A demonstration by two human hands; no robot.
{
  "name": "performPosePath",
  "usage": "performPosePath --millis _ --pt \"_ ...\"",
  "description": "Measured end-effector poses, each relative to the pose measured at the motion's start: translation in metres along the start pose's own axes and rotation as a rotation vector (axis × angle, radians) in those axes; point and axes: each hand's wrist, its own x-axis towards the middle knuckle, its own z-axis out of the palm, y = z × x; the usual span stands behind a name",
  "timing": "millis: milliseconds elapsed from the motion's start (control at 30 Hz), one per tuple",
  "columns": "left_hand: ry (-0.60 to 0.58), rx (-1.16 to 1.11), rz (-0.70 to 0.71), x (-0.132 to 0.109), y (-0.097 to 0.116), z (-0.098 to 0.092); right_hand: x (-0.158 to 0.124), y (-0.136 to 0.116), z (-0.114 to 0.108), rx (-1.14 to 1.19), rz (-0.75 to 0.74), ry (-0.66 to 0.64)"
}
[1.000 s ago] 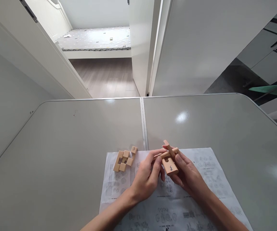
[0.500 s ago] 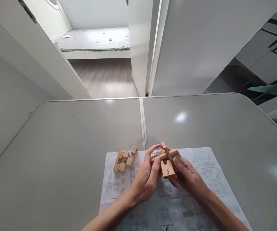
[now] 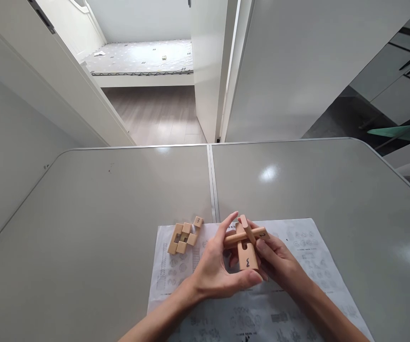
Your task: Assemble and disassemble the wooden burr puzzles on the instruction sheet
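A partly joined wooden interlocking puzzle (image 3: 248, 261) is between my hands, its notched pieces crossing one another, with hand-drawn numbers on two of them. My right hand (image 3: 278, 254) is closed on its right side, thumb on top near the crossing. My left hand (image 3: 214, 268) spans the left side: the thumb lies along the near end of the numbered block, the index finger reaches up by the far end, and other fingertips show partly beneath. The undersides of the pieces are hidden.
Left of my hands, several small wooden pieces (image 3: 182, 238) lie grouped on a printed instruction sheet (image 3: 297, 266). The sheet rests on a grey table (image 3: 101, 228) with a metal seam (image 3: 211, 180) down its middle. Beyond are a doorway and a bed (image 3: 140, 59).
My left thumb has moved from the puzzle's top left to its near end, and the left index finger has straightened. The puzzle has turned slightly; my right hand keeps its hold.
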Motion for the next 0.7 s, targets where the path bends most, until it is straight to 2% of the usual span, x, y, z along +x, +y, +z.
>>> performPosePath --millis 267,700 --pt "-0.087 -0.090 -0.063 0.0031 0.0066 -0.0020 0.0010 -0.0024 -0.0042 0.064 -0.011 -0.036" --pt "-0.098 -0.086 -0.029 0.0056 0.0087 0.0008 0.0016 -0.0021 -0.0051 -0.005 -0.005 -0.064"
